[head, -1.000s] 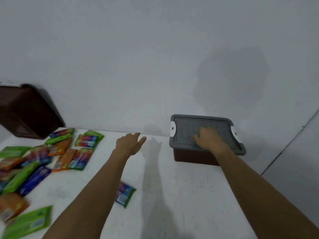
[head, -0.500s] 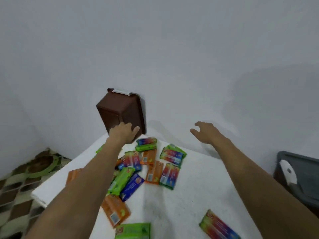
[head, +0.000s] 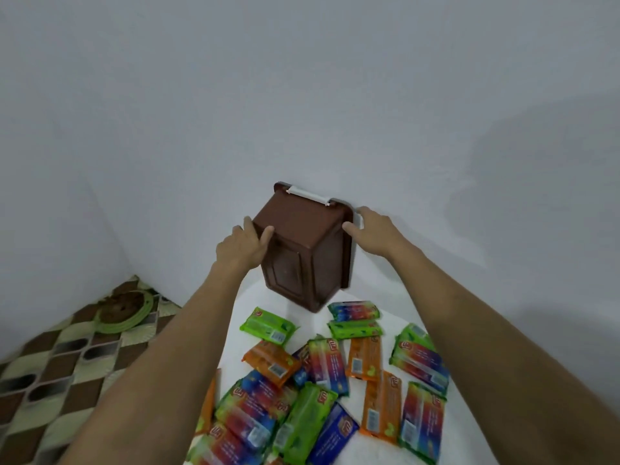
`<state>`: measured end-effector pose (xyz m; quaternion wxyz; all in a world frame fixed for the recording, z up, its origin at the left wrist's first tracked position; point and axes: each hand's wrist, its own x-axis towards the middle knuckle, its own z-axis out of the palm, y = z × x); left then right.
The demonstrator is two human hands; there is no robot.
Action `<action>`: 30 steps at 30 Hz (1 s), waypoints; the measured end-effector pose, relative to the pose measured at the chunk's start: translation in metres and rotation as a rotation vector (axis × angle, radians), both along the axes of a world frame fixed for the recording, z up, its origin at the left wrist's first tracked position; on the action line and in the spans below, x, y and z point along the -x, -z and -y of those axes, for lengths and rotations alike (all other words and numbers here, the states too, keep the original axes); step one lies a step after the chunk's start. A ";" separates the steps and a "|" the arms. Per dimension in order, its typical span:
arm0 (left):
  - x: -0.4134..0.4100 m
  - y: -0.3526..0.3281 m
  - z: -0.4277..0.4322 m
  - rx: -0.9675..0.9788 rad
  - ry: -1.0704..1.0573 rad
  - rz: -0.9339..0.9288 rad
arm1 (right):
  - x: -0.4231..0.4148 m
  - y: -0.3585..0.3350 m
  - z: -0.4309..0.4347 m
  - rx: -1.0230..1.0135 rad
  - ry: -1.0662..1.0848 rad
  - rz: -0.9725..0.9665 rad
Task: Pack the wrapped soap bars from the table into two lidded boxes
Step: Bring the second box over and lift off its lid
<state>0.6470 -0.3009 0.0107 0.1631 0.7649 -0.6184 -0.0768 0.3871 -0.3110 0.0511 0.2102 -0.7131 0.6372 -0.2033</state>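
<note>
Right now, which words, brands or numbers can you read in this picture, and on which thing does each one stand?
No text reads clearly.
The brand marks on the soap bars: red and white, too blurred to read.
The barcode sticker on the green soap bar: too small to read.
The brown box: no writing shows.

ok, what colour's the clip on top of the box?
White clip, on the brown box; the head view shows it.

Dim even light, soft shadows on wall, slight blur, wide-angle edge distortion
</note>
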 end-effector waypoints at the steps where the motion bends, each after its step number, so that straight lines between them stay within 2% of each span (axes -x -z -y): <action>1: -0.002 0.001 0.008 -0.002 0.009 -0.024 | -0.007 0.001 0.008 -0.009 0.012 0.040; 8: 0.003 0.012 0.034 0.044 0.036 -0.265 | -0.029 0.016 0.028 -0.111 0.048 0.347; 11: 0.007 0.011 0.028 0.087 0.032 -0.307 | -0.026 0.027 0.030 -0.107 0.066 0.500; 16: 0.014 0.003 0.001 0.182 -0.043 -0.389 | -0.025 0.017 0.004 -0.108 0.050 0.720; 20: 0.025 -0.016 -0.030 0.140 -0.038 -0.506 | -0.017 0.007 -0.034 -0.063 0.044 0.889; 27: 0.079 -0.057 -0.101 0.114 -0.140 -0.759 | 0.019 -0.001 -0.132 0.100 -0.005 0.906; 30: 0.116 -0.067 -0.136 0.122 -0.154 -0.791 | 0.035 -0.004 -0.180 0.196 -0.028 0.892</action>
